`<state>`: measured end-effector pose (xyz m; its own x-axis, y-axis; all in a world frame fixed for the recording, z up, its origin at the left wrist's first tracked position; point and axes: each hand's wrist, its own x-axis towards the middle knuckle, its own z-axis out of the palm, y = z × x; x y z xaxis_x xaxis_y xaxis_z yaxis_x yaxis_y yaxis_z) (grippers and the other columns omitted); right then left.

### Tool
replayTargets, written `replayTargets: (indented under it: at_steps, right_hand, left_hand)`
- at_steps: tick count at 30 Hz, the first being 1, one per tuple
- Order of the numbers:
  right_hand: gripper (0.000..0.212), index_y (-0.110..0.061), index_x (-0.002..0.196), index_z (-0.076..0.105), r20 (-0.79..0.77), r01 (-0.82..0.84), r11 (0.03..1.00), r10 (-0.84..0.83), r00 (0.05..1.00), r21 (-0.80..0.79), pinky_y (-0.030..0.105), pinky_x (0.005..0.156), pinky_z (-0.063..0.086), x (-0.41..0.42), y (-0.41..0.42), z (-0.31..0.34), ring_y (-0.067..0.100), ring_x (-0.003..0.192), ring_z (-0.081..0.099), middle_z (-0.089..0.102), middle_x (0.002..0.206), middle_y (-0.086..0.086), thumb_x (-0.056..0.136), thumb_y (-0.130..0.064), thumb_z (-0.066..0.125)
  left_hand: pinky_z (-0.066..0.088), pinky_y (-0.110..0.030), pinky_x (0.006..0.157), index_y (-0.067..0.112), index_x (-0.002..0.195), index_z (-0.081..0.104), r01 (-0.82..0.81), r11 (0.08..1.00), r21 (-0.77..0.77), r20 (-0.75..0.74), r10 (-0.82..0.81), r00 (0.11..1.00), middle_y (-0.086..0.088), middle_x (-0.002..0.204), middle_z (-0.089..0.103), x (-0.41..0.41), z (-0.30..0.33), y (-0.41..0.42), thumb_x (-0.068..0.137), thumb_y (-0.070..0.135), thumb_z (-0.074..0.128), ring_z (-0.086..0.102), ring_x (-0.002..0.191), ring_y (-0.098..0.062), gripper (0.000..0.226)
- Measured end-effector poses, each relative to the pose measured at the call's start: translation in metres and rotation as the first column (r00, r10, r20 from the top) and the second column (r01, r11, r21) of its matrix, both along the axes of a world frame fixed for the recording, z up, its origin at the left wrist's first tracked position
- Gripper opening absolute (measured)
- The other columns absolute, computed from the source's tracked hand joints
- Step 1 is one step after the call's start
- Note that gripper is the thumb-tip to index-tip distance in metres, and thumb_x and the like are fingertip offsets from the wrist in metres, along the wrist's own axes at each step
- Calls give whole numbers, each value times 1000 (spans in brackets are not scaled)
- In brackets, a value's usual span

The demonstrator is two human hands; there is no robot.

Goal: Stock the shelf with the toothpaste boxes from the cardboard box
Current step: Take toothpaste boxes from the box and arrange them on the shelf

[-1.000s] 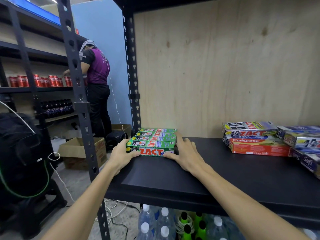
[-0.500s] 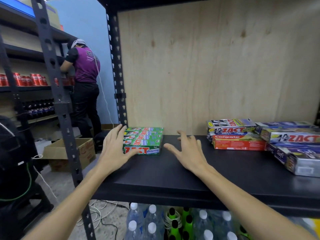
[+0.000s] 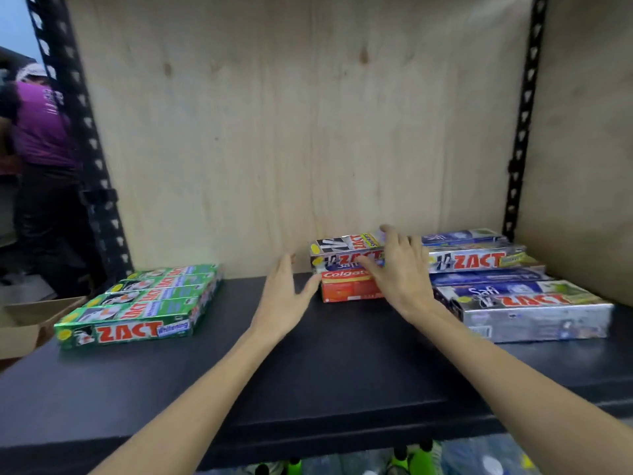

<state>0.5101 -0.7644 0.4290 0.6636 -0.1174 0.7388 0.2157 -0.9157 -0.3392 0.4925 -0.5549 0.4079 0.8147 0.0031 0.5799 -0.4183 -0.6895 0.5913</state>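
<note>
Black shelf (image 3: 308,389) board nearest. Green ZACT boxes (image 3: 144,303) lie flat in a row near-left, untouched. Left hand (image 3: 282,296) hovers mid-shelf, fingers straight, grasping nothing, thumb just beside the red Colgate box (image 3: 346,287). Right hand (image 3: 399,272) lies fingers-extended over the small stack (image 3: 342,250) atop it; a closed grasp isn't visible. Silver ZACT/Safi boxes (image 3: 534,313) right. Plywood back panel (image 3: 291,132) farthest.

Purple-shirted person (image 3: 41,132), green-capped bottles (image 3: 407,457)
</note>
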Motion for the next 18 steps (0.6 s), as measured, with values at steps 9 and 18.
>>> replayTargets:
  at_steps: [9, 18]
  right_hand:
    - [79, -8, 132, 40, -61, 218, 956, -234, 970, -196, 40, 89, 20, 42, -5, 0, 30, 114, 39, 65, 112, 13, 80, -62, 67]
    - [66, -14, 137, 45, 2, 110, 989, -110, 994, -95, 40, 90, 19, 35, 2, 3, 31, 117, 39, 69, 109, 11, 86, -51, 69]
  left_hand:
    - [45, -15, 93, 18, 149, 37, 102, 964, -244, -47, -117, 992, 11, 135, 53, 70, 3, -23, 87, 36, 75, 52, 122, -5, 75]
    - [47, -11, 92, 18, 136, 50, 81, 949, -304, -4, -87, 996, 12, 118, 64, 66, 14, -2, 91, 21, 72, 58, 112, -3, 50]
